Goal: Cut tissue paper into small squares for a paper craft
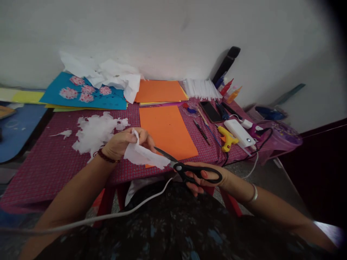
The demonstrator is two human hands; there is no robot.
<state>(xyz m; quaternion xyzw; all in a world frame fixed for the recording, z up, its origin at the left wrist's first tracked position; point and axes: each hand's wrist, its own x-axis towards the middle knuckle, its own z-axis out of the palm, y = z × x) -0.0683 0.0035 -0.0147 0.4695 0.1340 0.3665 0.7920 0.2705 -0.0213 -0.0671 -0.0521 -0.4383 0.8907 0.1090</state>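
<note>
My left hand (pixel 127 141) pinches a piece of thin white paper (pixel 145 156) above the table's front edge. In my right hand (pixel 199 180) are black-handled scissors (pixel 179 167), with fingers through the loops. Their blades are spread at the right end of the paper, whose edge looks ragged. Under and behind the paper lies an orange sheet (pixel 168 131). Left of it, close to my left wrist, sits a pile of torn white paper bits (pixel 93 131), with a small twisted scrap (pixel 65 134) beside it.
A blue sheet with pink-and-white blossoms (pixel 54 90) and crumpled white paper (pixel 108 72) lie at the back. On the right are a yellow glue gun (pixel 227 138), a phone (pixel 210 112), a white power bank (pixel 238 131) and glue sticks (pixel 202 89). A white cable (pixel 135 207) crosses my lap.
</note>
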